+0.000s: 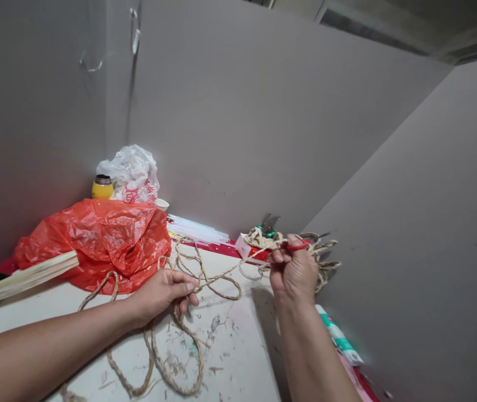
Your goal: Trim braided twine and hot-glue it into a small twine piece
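Note:
My left hand (169,293) pinches a braided straw rope (196,338) between thumb and fingers over the table. Loops of this rope lie below and behind the hand. One length runs taut up to the right, towards my raised right hand (295,271). That hand is closed around red-handled scissors (301,244); a red loop shows at the thumb and a dark tip sticks out to the right. Looped rope strands (326,259) spread out behind my right hand, partly hidden by it. Whether the fingers also grip the rope is hidden.
The white table (238,346) carries straw scraps. A red plastic bag (108,234) and a straw bundle (24,279) lie left. Behind are a yellow jar (103,188), a white bag (132,170) and white sticks (196,229). Grey walls (222,111) close in; a green-white packet (341,338) lies right.

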`<state>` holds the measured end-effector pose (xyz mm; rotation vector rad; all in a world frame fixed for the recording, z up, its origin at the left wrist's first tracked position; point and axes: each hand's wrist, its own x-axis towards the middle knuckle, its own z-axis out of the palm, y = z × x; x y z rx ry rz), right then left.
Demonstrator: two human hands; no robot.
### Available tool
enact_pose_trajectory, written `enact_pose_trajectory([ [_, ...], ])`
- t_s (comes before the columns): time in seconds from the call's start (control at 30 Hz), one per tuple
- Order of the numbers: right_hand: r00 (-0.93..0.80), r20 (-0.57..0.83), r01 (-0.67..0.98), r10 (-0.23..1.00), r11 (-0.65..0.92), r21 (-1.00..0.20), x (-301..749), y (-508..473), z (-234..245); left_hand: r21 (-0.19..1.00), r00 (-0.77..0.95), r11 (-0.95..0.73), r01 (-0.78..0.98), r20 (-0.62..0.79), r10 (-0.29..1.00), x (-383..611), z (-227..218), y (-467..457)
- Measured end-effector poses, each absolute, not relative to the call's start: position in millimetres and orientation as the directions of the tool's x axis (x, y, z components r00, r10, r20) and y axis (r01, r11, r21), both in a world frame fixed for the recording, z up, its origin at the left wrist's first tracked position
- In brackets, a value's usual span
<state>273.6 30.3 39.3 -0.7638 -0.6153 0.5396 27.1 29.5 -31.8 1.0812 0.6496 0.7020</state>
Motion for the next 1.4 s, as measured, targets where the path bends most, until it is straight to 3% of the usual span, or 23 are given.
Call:
enact_pose_trajectory([
  [0.3,0.750,0.292,-0.195,0.593,0.620,-0.760,286,34,32,0.861,0.676,0.447,-0.242,-0.181,0.714,23,-23,30],
  [0.67,0.785,0.265,-0.172,0.560,0.609,-0.775,290,36,27,0.865,0.776,0.466,-0.188,-0.161,0.610,21,-18,30],
  [0.9,0.848,0.234,-0.121,0.476,0.602,-0.789,311,39,17,0.832,0.731,0.493,-0.256,-0.167,0.661,21,-19,35],
  [1.03,0.821,0.227,-0.139,0.524,0.569,-0.810,303,39,15,0.803,0.702,0.506,-0.316,-0.161,0.694,20,-13,39],
  [1.23,0.684,0.191,-0.206,0.704,0.437,-0.876,272,46,3,0.755,0.572,0.461,-0.467,-0.140,0.808,17,-11,49],
  [1.4,0.594,0.217,-0.153,0.774,0.374,-0.915,257,49,-6,0.739,0.464,0.425,-0.523,-0.171,0.869,15,-15,58],
])
